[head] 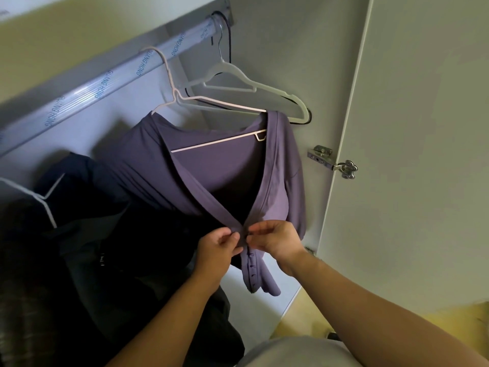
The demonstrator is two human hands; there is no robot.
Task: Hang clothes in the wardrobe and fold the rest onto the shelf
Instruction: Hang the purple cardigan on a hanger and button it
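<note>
A purple button-front cardigan point(211, 168) hangs on a thin white hanger point(211, 102) hooked over the wardrobe's silver rail point(105, 83). Its two front edges meet at the bottom of the V-neck. My left hand point(217, 245) pinches the left edge there, and my right hand point(272, 239) pinches the right edge just beside it, at the top of the button row. Both hands are close together, almost touching.
An empty white plastic hanger point(246, 83) and a black one behind it hang at the rail's right end. Dark garments point(105, 234) hang to the left on another white hanger point(39, 197). The open wardrobe door point(410, 154) with its hinge point(333, 161) stands on the right.
</note>
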